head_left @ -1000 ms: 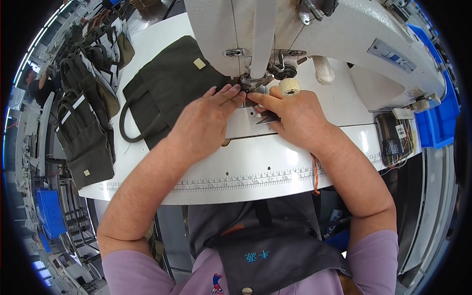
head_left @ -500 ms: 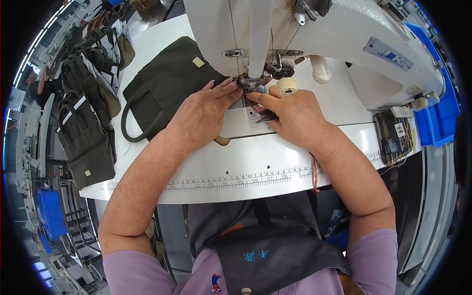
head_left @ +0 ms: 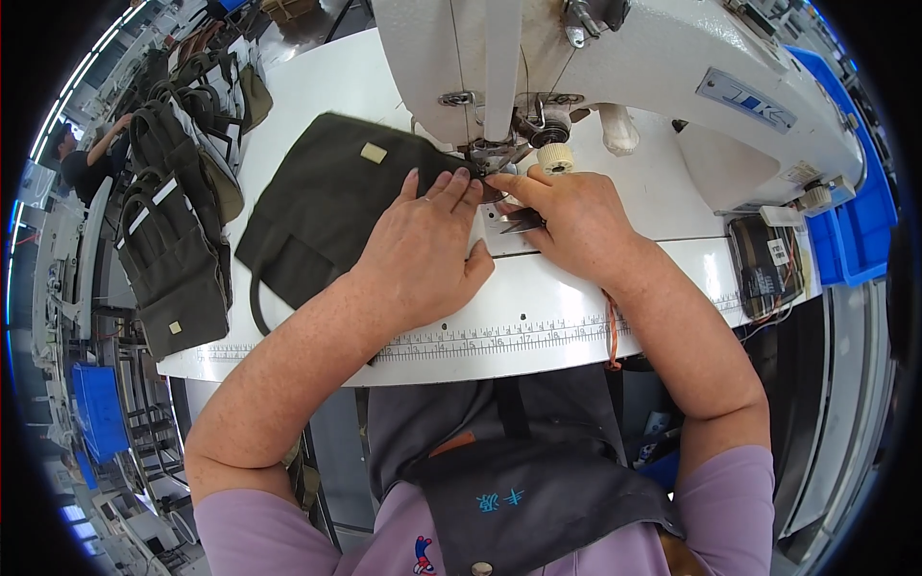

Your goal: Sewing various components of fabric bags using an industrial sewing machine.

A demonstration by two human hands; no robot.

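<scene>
White surface (head_left: 567, 278) below, left hand (head_left: 427, 248) lies spread on a bag (head_left: 317, 192), right hand (head_left: 581, 211) clasps snips (head_left: 521, 222). Slippage could trap fingertips (head_left: 462, 177) under the presser foot (head_left: 488, 156).

Bag (head_left: 331, 197) on the table (head_left: 547, 288), row of bags (head_left: 182, 254) to its left, sewing machine (head_left: 653, 82) to its right.

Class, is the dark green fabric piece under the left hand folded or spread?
Spread: the dark green fabric piece lies broad and flat, its pale yellow rectangular patch visible.
</scene>
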